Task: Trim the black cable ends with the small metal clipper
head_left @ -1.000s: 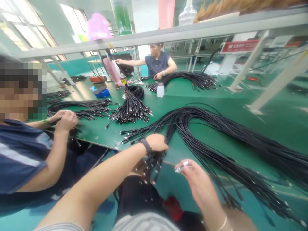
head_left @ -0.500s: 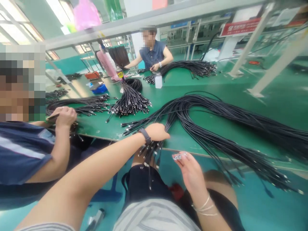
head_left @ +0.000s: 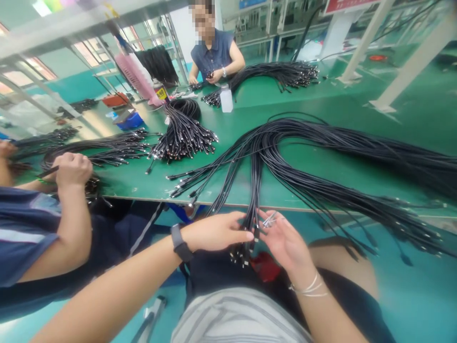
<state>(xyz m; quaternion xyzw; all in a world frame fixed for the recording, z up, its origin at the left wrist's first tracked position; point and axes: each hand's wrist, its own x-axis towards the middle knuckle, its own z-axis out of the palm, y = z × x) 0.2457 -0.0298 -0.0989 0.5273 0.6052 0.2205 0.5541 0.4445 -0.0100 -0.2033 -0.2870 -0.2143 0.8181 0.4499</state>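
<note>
A large loop of thin black cables (head_left: pixel 262 152) lies across the green workbench (head_left: pixel 357 102) in front of me. One thick strand hangs over the bench edge, its metal-tipped ends (head_left: pixel 243 252) dangling below. My left hand (head_left: pixel 214 232), with a black wristwatch, reaches across with fingers straight, fingertips against those hanging cables. Nothing shows gripped in it. My right hand (head_left: pixel 285 240) pinches small silver metal pieces (head_left: pixel 269 219) between its fingers, just beside the cable ends.
A co-worker's hands (head_left: pixel 73 170) work on cable ends at my left, and another person (head_left: pixel 214 57) sits across the bench by a further cable bundle (head_left: pixel 274 74). A white bottle (head_left: pixel 226 99), more black cable bundles (head_left: pixel 183 136) and a blue box (head_left: pixel 128 121) stand on the bench.
My left hand has dropped from on top of the cables to below the bench edge, closer to my right hand. The whole view has tilted and shifted as my head moved.
</note>
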